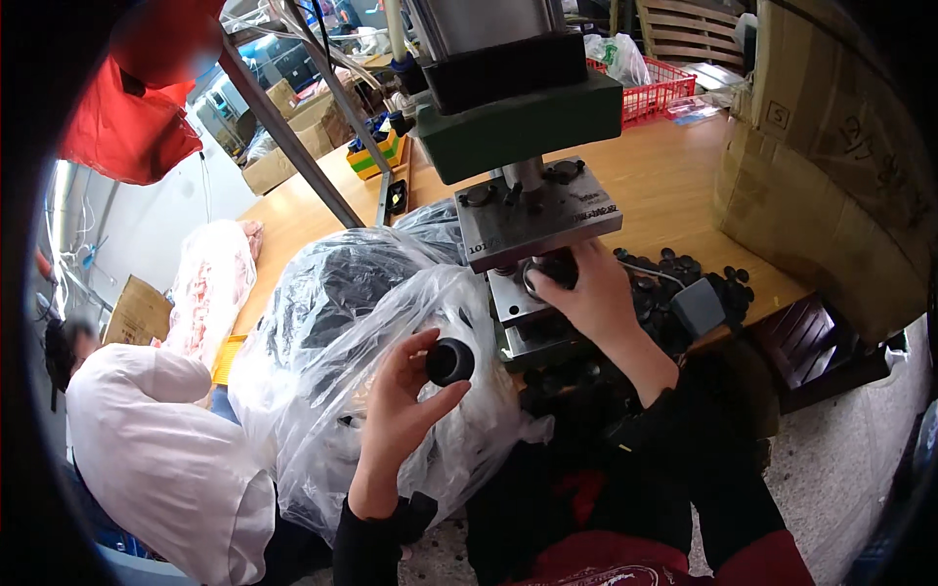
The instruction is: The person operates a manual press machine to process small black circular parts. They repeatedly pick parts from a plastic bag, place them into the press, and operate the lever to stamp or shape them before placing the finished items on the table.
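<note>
Head view: a black round piece [449,362] is gripped between the thumb and fingers of the left hand [403,405], raised in front of the clear plastic bag [322,283]. The two hands are held apart. A second black piece [554,268] is clasped by the right hand [598,293] between the press's upper plate [537,213] and lower plate [518,299]; its far fingertips are hidden, and whether the piece is seated cannot be told.

Markings are borne by the front edge of the upper plate: stamped digits at the left, dark characters at the right. Above it, a dark green block [523,127] is carried by the press, whose top is cut off. Dark contents are seen through the bag, blurred by its folds.

To the right, a grey box-shaped object [699,306] is surrounded by loose black pieces [735,286] on the worktop [674,166]. Handwriting and a small printed square are shown on the cardboard box [826,156], which is cropped by the dark rim. Red print, too creased to be read, is borne by a pale bag [208,288] at the left. Beside it, a co-worker's white sleeve [161,459] is seen.
</note>
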`<act>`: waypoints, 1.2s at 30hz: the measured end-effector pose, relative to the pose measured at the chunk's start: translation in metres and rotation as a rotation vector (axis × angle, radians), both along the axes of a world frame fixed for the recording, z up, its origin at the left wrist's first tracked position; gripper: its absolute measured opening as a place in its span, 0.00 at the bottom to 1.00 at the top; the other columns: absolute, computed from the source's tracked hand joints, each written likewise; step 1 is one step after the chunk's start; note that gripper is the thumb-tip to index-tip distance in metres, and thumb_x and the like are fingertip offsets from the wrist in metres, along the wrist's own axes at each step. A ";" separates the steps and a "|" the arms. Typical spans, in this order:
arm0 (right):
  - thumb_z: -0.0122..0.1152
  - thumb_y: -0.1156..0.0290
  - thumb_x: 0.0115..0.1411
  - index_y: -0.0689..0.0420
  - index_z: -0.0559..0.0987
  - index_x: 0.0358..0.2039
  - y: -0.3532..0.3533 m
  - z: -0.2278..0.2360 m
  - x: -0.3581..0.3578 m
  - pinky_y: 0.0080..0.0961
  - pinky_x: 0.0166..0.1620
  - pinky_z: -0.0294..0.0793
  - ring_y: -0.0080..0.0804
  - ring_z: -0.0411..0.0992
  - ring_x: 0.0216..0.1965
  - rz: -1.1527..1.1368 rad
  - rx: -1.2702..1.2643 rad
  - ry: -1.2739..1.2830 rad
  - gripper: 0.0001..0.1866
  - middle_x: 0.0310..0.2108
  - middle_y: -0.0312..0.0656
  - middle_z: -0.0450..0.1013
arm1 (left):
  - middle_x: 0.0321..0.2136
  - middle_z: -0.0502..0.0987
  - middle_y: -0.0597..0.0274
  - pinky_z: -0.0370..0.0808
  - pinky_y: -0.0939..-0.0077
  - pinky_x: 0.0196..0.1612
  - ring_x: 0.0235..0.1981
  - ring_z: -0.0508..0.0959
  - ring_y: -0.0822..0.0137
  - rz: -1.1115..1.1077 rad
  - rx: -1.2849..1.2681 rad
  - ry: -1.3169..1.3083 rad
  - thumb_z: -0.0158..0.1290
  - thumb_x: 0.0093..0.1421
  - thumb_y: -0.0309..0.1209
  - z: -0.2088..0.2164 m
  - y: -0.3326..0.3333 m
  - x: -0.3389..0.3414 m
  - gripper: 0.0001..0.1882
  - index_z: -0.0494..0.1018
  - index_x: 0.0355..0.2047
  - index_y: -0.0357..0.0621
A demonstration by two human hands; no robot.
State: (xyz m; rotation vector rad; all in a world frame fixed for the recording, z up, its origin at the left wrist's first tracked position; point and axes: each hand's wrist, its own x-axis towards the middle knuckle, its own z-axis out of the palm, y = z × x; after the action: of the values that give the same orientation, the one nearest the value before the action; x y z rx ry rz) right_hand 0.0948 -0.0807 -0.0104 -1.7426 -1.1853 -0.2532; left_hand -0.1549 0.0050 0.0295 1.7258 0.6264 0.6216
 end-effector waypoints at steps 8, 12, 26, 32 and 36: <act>0.67 0.67 0.53 0.61 0.67 0.55 -0.156 -0.035 0.011 0.38 0.54 0.69 0.46 0.68 0.52 -0.288 -0.295 0.161 0.30 0.49 0.51 0.65 | 0.39 0.77 0.53 0.74 0.72 0.47 0.43 0.79 0.63 0.046 0.337 -0.014 0.67 0.48 0.28 -0.004 -0.003 0.093 0.29 0.71 0.50 0.31; 0.69 0.62 0.52 0.54 0.55 0.67 -0.271 -0.123 0.040 0.44 0.64 0.55 0.54 0.55 0.64 -0.510 -0.666 0.172 0.46 0.63 0.56 0.56 | 0.41 0.79 0.51 0.74 0.72 0.46 0.43 0.79 0.64 0.021 0.462 0.189 0.67 0.48 0.28 0.001 0.004 0.128 0.29 0.71 0.49 0.32; 0.48 0.52 0.67 0.59 0.65 0.62 -0.173 -0.077 0.089 0.39 0.66 0.52 0.42 0.56 0.66 -0.283 -0.589 0.031 0.30 0.62 0.48 0.62 | 0.40 0.77 0.50 0.74 0.65 0.44 0.42 0.77 0.54 0.226 0.654 -0.025 0.65 0.51 0.34 -0.022 -0.018 0.118 0.27 0.71 0.48 0.37; 0.38 0.45 0.69 0.60 0.64 0.63 -0.155 -0.097 0.093 0.37 0.67 0.47 0.37 0.56 0.66 -0.379 -0.829 -0.124 0.34 0.64 0.46 0.60 | 0.30 0.81 0.56 0.76 0.75 0.36 0.30 0.81 0.68 0.333 0.636 0.208 0.58 0.57 0.28 -0.051 0.045 0.030 0.09 0.77 0.38 0.38; 0.42 0.49 0.69 0.58 0.65 0.63 -0.166 -0.082 0.097 0.38 0.67 0.49 0.39 0.57 0.65 -0.289 -0.683 0.038 0.30 0.64 0.46 0.60 | 0.41 0.78 0.47 0.74 0.62 0.46 0.42 0.78 0.49 0.311 0.883 0.715 0.51 0.59 0.29 -0.097 0.128 -0.016 0.15 0.74 0.46 0.40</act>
State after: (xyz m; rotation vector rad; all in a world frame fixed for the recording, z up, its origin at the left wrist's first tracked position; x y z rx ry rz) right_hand 0.1918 -0.2469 -0.0929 -2.5062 -1.0535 0.0285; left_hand -0.1713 0.1335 -0.0678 2.7515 1.2590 0.5104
